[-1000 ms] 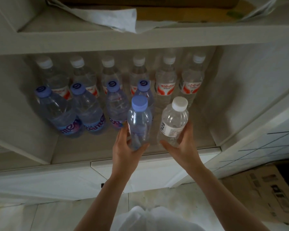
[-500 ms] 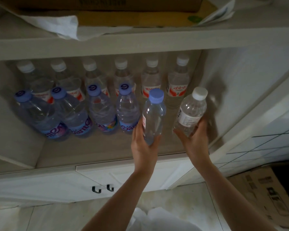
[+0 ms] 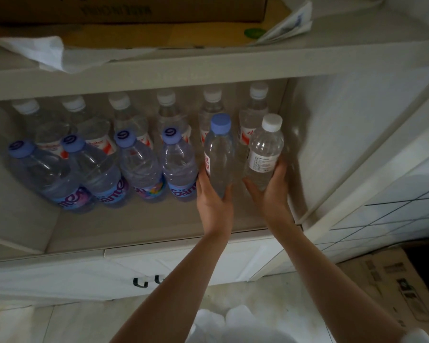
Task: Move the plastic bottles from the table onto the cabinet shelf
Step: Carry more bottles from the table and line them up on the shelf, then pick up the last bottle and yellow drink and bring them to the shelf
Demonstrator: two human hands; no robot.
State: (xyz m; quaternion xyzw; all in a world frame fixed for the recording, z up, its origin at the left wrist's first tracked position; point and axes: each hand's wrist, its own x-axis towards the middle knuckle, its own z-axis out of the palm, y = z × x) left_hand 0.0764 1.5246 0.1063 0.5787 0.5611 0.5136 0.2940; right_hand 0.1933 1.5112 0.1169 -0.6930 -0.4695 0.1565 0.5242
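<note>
Two plastic bottles are held upright inside the open cabinet shelf (image 3: 139, 226), at about 3 o'clock in the shelf's opening: a clear bottle with a blue cap (image 3: 219, 154) in the left hand (image 3: 214, 201), and, just beside it toward the right wall, a clear bottle with a white cap (image 3: 265, 152) in the right hand (image 3: 273, 194). Each hand is wrapped around the lower part of its bottle, fingers curled behind and thumb in front; whether the bottle bases touch the shelf floor cannot be told. At 9 o'clock from the blue-capped bottle stands a front row of four blue-capped bottles (image 3: 144, 167) with purple and blue labels, the nearest just beside the left hand. Behind them, toward 12 o'clock, a back row of white-capped bottles (image 3: 120, 112) with red-marked labels lines the rear of the shelf. On the board above sit a cardboard box (image 3: 134, 11), a crumpled white sheet (image 3: 67, 55) and folded paper (image 3: 290, 26). Below the shelf, at 6 o'clock, are white cabinet doors with dark handles (image 3: 141, 282), and flattened cardboard (image 3: 391, 285) lies on the floor at 4 o'clock.
</note>
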